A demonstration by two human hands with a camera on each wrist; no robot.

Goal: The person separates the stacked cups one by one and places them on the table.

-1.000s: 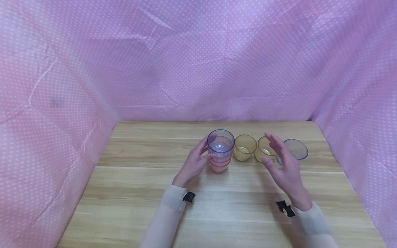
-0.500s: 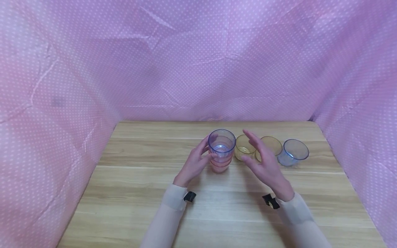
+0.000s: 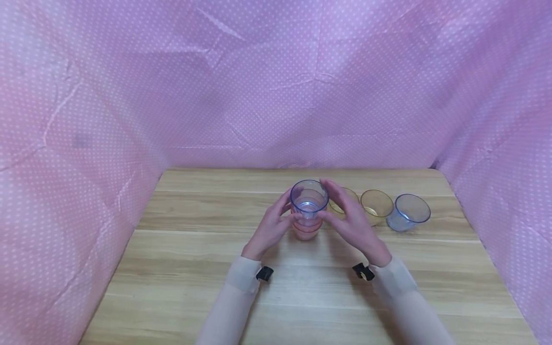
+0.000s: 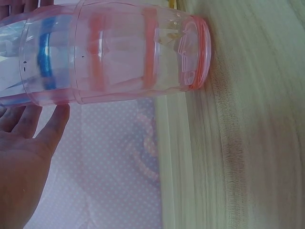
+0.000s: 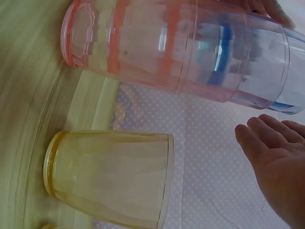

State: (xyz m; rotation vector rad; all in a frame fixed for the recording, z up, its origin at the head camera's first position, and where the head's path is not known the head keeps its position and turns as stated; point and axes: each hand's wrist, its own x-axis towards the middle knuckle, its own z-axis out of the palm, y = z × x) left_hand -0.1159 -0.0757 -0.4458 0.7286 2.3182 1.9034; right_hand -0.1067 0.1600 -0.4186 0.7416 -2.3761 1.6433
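A clear blue cup (image 3: 309,194) sits nested on top of pink cups (image 3: 306,231), forming one upright stack on the table. My left hand (image 3: 268,227) holds the stack's left side, thumb in front and fingers behind. On the other side, my right hand (image 3: 354,230) is near the stack with its fingers extended. In the right wrist view its fingertips (image 5: 243,133) show a small gap from the cups. A yellow cup (image 5: 114,174) stands just right of the stack, partly covered by my right hand in the head view.
Right of the stack, a second yellow cup (image 3: 376,203) and a separate blue cup (image 3: 407,214) stand in a row with the first. The wooden table (image 3: 194,278) meets pink dotted cloth (image 3: 241,96) at its back and sides.
My right hand has moved left from in front of the right-hand cups to the stack's right side, uncovering the second yellow cup and separate blue cup. My left hand stays at the stack.
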